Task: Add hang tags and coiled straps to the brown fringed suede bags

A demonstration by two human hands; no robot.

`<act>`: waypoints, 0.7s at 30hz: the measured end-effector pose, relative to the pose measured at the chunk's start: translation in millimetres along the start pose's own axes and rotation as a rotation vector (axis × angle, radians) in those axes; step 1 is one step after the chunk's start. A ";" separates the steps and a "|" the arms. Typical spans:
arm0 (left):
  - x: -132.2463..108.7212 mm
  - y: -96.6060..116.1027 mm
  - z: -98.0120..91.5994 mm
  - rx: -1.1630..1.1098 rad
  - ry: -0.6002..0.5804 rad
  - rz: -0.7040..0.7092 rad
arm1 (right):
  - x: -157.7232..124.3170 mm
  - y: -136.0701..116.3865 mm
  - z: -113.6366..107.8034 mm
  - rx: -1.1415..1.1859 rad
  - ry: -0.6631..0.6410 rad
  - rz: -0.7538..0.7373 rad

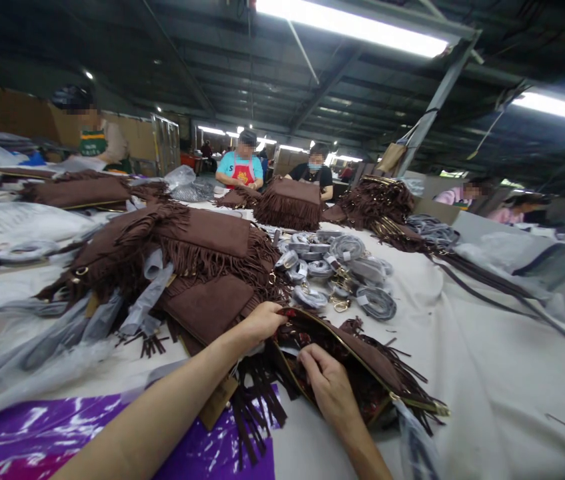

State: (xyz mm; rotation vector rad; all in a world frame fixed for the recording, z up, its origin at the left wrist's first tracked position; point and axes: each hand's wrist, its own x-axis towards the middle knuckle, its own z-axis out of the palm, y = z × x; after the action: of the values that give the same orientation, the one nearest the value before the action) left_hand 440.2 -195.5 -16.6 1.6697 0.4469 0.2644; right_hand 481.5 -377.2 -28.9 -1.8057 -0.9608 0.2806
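Note:
A dark brown fringed handbag (373, 357) lies in front of me with its zipped mouth wide, showing a patterned dark lining. My left hand (263, 323) is closed on the far left end of the bag's rim. At the mouth, my right hand (328, 383) has its fingers curled together just inside the opening; what they pinch is hidden. A small whitish strip shows beside those fingertips. The brass zipper (435, 405) ends at the right, near a plastic-wrapped strip (415, 433). A tan tag (219, 402) hangs below my left wrist.
Fringed brown bags (212, 230) are heaped to the left and beyond. Coiled straps in plastic (347, 248) with gold clasps lie past my bag. Purple plastic (232, 453) is at the near edge. Several people work across the white-covered table (502, 373).

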 end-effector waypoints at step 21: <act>-10.3 6.6 1.3 0.137 0.033 -0.014 | 15.8 -9.7 18.6 -0.039 0.066 -0.024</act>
State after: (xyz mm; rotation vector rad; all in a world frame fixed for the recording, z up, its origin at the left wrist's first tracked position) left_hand 432.4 -201.8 -9.4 1.7977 0.5104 0.2557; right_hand 476.2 -351.7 -25.1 -1.8263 -0.9461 0.1877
